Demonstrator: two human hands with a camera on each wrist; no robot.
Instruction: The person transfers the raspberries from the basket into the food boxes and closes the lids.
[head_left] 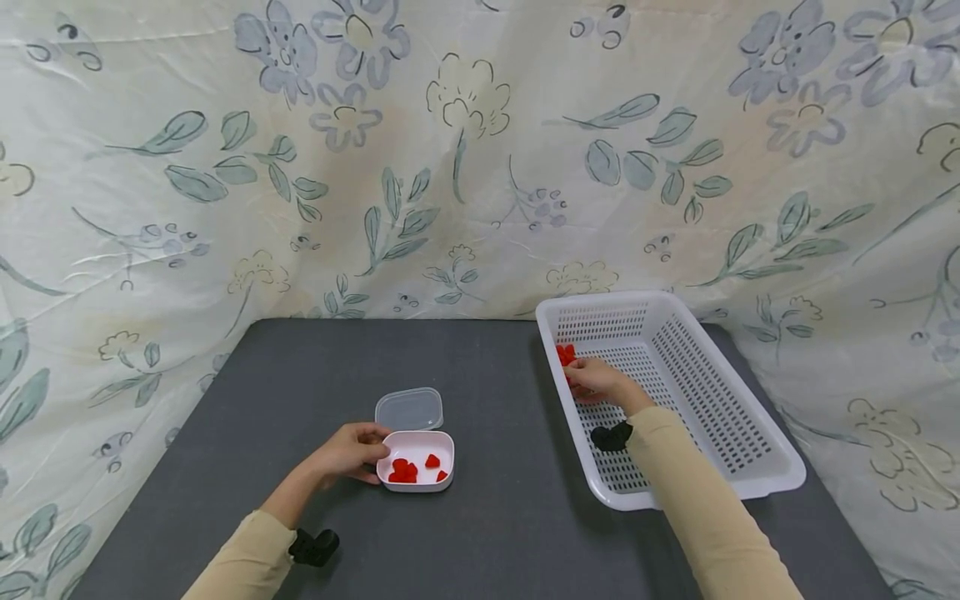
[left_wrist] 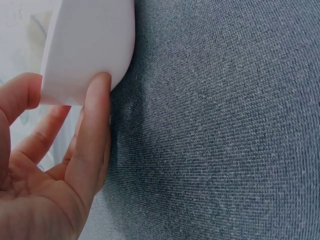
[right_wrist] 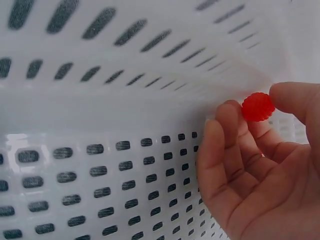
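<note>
Two hands are at work on a dark grey table top [head_left: 487, 533] set against a flowered cloth backdrop [head_left: 465, 150]. The left hand [head_left: 351, 452] has its fingers curled round the nine o'clock side of a small white box [head_left: 417, 461]; the left wrist view shows a straight finger [left_wrist: 92, 140] pressed flat against the box wall. Inside the box lie several red pieces [head_left: 405, 471], and its clear lid [head_left: 409, 409] stands open at twelve o'clock, lying flat on the table. At about two o'clock from the box sits a white slotted basket [head_left: 757, 479], well apart from it. The right hand [head_left: 596, 379] is down inside the basket near its nine o'clock wall — thumb and fingertips clamped on a ridged red piece [right_wrist: 258, 106], held just off the basket floor. More red pieces [head_left: 565, 353] lie in the basket at twelve o'clock from that hand, close to its fingers
</note>
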